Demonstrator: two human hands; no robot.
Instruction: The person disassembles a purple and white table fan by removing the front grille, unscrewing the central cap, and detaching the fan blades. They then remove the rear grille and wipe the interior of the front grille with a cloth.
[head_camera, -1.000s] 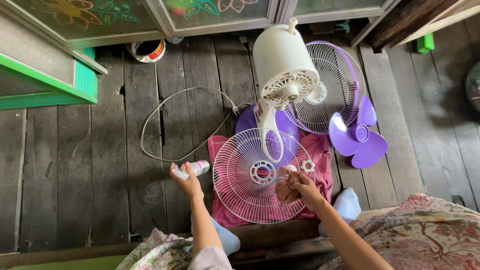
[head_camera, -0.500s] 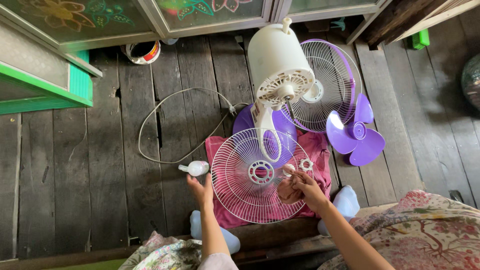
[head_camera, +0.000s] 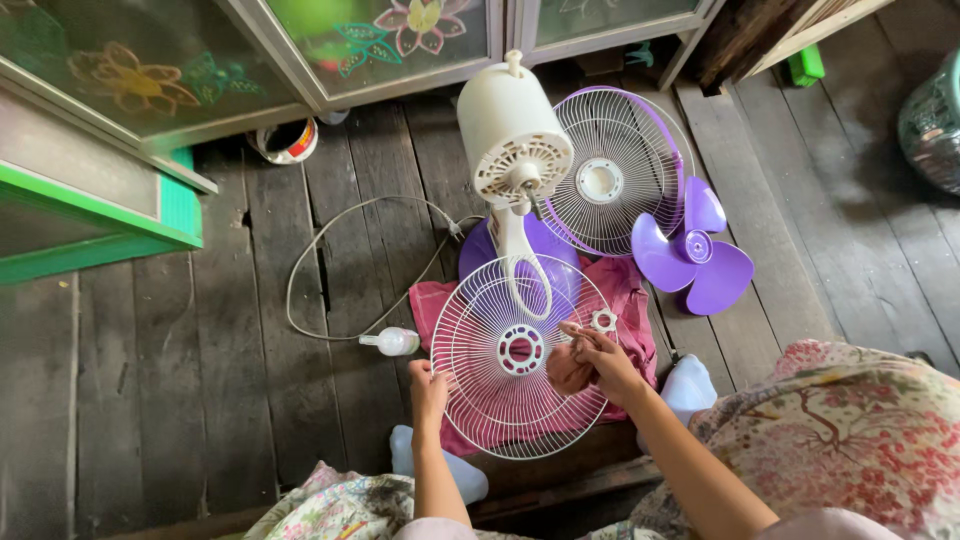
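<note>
wiping the white grille (head_camera: 500, 400) lying on the pink cloth (head_camera: 632, 290), left hand (head_camera: 428, 385) pinching its rim, right hand (head_camera: 600, 360) closed on a brown rag (head_camera: 566, 372); next probably calls for turning the grille.

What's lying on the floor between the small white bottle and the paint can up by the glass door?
In the head view, a loop of white power cord lies on bare dark floorboards between the small white bottle and the paint can.

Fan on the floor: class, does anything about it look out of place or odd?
Yes. The fan is in pieces: its purple blade and purple-rimmed grille lie loose on the boards, and the left hand grips a detached white grille.
</note>
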